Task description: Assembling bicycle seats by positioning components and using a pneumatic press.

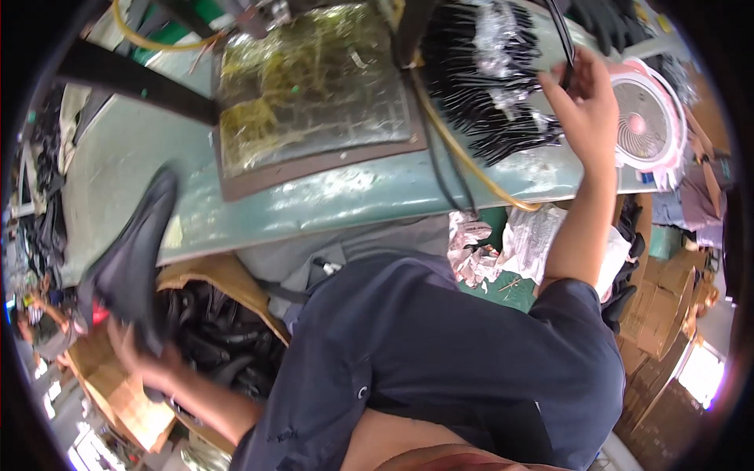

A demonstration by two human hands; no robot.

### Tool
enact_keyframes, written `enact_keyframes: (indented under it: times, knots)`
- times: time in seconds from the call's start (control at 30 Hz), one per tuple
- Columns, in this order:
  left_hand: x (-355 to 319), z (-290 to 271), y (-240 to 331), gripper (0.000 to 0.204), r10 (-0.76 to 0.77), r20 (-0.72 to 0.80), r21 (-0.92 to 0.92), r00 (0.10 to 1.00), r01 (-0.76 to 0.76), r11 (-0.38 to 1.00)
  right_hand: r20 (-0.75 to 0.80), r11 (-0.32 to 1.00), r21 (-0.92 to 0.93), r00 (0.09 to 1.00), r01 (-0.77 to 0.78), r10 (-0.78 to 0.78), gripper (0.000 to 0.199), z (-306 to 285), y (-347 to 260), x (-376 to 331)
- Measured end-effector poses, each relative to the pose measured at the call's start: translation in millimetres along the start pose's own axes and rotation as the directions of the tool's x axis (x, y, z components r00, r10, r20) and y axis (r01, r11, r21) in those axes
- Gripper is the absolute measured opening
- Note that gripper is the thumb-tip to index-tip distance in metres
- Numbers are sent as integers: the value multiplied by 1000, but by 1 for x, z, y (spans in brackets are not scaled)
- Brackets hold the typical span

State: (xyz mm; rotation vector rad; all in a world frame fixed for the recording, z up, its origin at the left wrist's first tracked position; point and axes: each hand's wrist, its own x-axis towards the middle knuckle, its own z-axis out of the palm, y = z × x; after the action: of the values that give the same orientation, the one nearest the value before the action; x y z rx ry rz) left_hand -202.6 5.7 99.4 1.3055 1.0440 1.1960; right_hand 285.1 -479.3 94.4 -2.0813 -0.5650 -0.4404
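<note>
My left hand [145,357], slightly blurred, is closed around the wide end of a black piece shaped like a bicycle saddle [141,255]. Its narrow nose points up and away, over the left front edge of the bench. At the far right, my right hand [585,102] is raised above the bench with fingers curled round a thin black strip [564,39]. Beside that hand lies a dense row of black strips [463,86], with crumpled clear plastic [499,55] across it.
A green bench [314,200] carries a plastic-covered pad [314,102] under a dark machine frame [141,82]. A yellow hose [471,173] crosses the front edge. A pink fan [640,122] stands at right. Below left, a carton [208,271] holds black glossy pieces [228,337].
</note>
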Motion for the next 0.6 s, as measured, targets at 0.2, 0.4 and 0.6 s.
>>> enact_keyframes:
  times: [0.2, 0.4, 0.6]
  knots:
    - [-94, 162, -94, 65, -429, 308, -86, 849, 474, 876, 313, 929, 238, 928, -284, 204, 43, 7, -13, -56]
    - [-81, 168, -88, 87, 212, 586, 607, 782, -597, 524, 453, 952, 149, 874, -269, 176, 59, 23, -44, -101]
    - [5, 185, -125, 40, 304, 881, 58, 363, -719, 692, 406, 873, 483, 867, 64, -289, 65, 80, -72, -117]
